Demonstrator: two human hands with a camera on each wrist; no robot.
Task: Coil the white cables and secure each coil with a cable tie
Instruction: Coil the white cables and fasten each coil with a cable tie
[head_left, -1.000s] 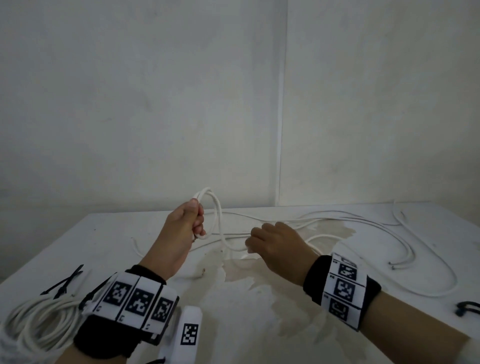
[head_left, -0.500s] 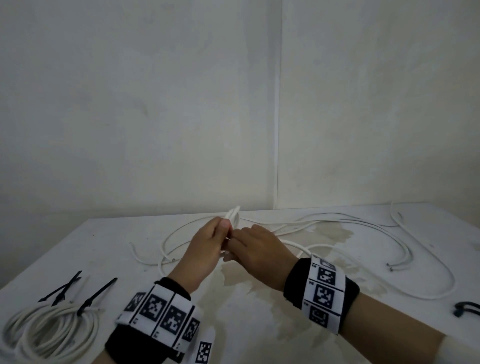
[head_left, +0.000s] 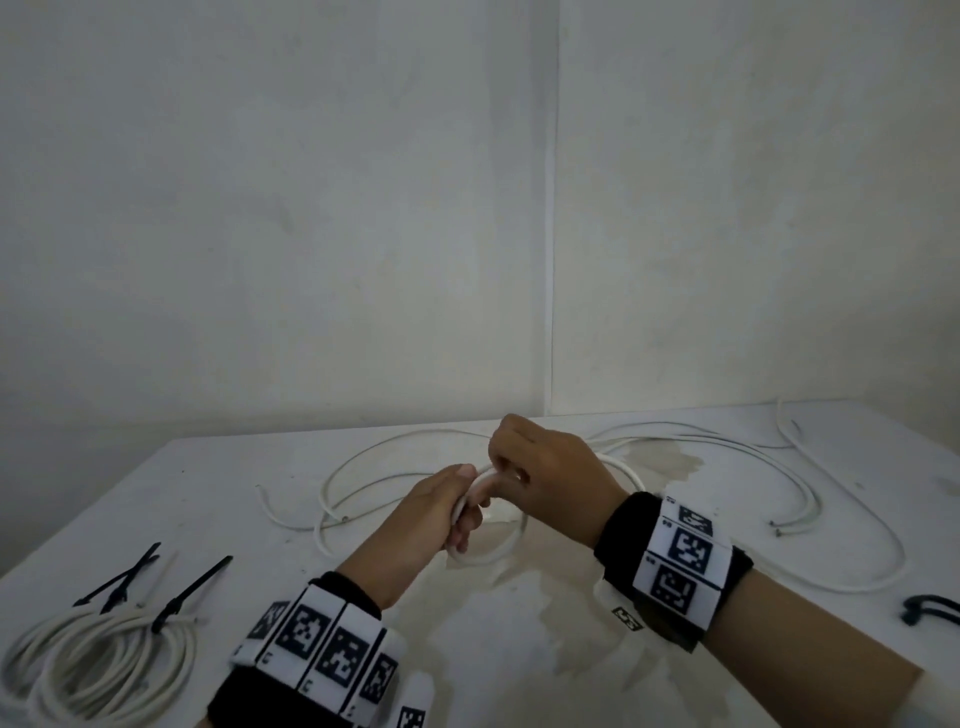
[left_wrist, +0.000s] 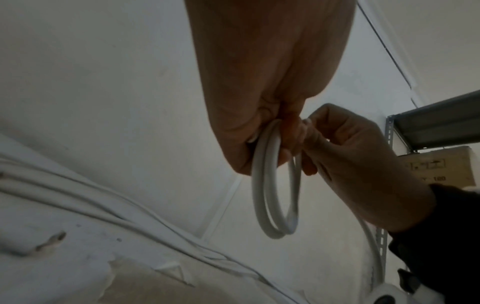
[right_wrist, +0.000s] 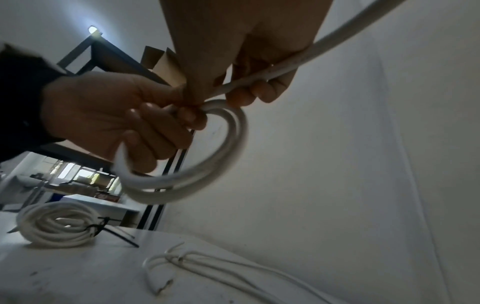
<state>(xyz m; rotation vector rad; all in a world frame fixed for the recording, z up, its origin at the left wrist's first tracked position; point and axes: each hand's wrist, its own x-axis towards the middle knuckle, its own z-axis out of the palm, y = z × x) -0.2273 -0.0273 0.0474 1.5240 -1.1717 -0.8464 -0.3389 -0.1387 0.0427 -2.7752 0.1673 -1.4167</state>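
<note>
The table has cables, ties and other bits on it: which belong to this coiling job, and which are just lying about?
Part of the job:
- small white coil, gripped by left hand and right hand
- loose white cables
- finished tied coil
- spare black cable ties

Just lying about:
- cardboard box
- metal shelf
- dark object at the table's right edge, unclear

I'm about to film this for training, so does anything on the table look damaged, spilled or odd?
Yes. The table has a blotchy tan stain across its middle, under both hands, where the white surface looks worn or peeled. The left wrist view shows lifted flakes at its edge. Nothing looks wet.
</note>
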